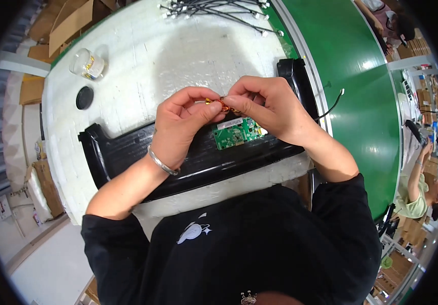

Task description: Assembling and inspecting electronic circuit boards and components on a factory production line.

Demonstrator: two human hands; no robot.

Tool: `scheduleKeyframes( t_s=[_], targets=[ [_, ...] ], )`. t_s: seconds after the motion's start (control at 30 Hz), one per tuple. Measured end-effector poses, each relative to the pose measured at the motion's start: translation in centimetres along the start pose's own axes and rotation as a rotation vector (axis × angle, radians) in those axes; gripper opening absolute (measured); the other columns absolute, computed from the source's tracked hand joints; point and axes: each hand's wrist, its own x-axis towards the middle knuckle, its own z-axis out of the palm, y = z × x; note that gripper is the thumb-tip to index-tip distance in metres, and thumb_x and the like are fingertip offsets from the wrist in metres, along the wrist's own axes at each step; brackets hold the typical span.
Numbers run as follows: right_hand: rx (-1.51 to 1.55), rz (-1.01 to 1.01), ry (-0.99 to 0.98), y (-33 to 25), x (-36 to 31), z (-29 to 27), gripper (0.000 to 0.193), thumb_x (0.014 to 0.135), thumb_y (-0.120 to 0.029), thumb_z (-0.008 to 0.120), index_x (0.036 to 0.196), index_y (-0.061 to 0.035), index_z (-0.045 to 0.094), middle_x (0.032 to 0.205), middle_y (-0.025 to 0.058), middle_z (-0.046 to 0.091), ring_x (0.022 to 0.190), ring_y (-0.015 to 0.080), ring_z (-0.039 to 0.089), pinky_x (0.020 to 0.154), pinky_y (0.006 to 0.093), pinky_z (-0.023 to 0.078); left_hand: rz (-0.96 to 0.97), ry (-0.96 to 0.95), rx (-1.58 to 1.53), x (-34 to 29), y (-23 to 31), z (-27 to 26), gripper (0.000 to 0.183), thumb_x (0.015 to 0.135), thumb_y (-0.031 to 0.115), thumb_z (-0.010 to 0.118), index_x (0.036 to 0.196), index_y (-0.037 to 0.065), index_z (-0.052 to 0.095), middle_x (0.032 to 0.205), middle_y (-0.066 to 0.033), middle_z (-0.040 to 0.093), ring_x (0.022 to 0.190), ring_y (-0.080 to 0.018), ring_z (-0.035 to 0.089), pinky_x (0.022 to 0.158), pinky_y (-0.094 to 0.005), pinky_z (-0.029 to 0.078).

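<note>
Above a long black plastic housing (198, 162), both hands meet with their fingertips pinched together. Between them is a small shiny orange-and-gold strip (224, 105), mostly covered by the fingers, so its kind is unclear. My left hand (181, 119) grips its left end, and a silver bangle circles that wrist. At the other end, my right hand (272, 109) pinches it between thumb and fingers. Just below the hands, a green circuit board (237, 136) with a white label lies on the housing, its right part partly hidden by my right hand.
A clear jar (88, 64) with small yellow pieces stands at the far left, near a round black lid (84, 97). Several black cables (219, 9) lie at the back. One more cable (335, 103) sticks out right of the housing. Other people work beyond the green surface (356, 122).
</note>
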Motion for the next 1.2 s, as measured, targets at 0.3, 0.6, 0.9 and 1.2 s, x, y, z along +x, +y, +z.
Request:
scheduleKeyframes(
  t_s=[0.3,0.6,0.9,1.2],
  targets=[
    [0.428,0.143,-0.107,0.0,0.6,0.4,0.022,0.096,-0.019,0.059,0.086,0.0000,0.064,0.070,0.0007,0.058,0.064,0.0055,0.052,0.057,0.0184,0.042,0.019,0.074,0.037,0.2,2.0,-0.3,0.015,0.089,0.003,0.064,0.104,-0.003,0.063,0.094,-0.0121,0.069,0.083,-0.0163,0.069,0.076,-0.0236,0.058],
    [1.135,0.089,-0.280,-0.4,-1.0,1.2,0.027,0.100,-0.024,0.050,0.086,-0.0023,0.058,0.064,-0.0035,0.047,0.055,0.0051,0.038,0.050,0.0205,0.029,1.238,-0.117,1.260,-1.5,6.2,0.3,0.030,0.065,-0.001,0.081,0.090,0.003,0.064,0.085,-0.0094,0.067,0.070,-0.0234,0.065,0.060,-0.0296,0.055],
    [0.599,-0.109,0.004,-3.5,-2.2,1.0,0.013,0.093,-0.010,0.062,0.090,0.0019,0.061,0.072,0.0008,0.059,0.066,0.0045,0.052,0.060,0.0192,0.043,0.248,-0.158,0.061,-2.4,6.1,1.7,0.026,0.081,-0.009,0.068,0.101,-0.001,0.053,0.108,-0.0177,0.063,0.086,-0.0159,0.066,0.079,-0.0261,0.057],
    [0.304,-0.354,0.231,-3.6,-2.2,2.1,0.010,0.085,-0.004,0.069,0.092,0.0030,0.066,0.082,0.0067,0.068,0.071,0.0105,0.065,0.064,0.0221,0.053,0.458,-0.153,0.277,-3.5,6.1,2.4,0.036,0.079,-0.014,0.067,0.107,-0.001,0.049,0.108,-0.0161,0.059,0.100,-0.0212,0.063,0.088,-0.0314,0.055]
  ],
)
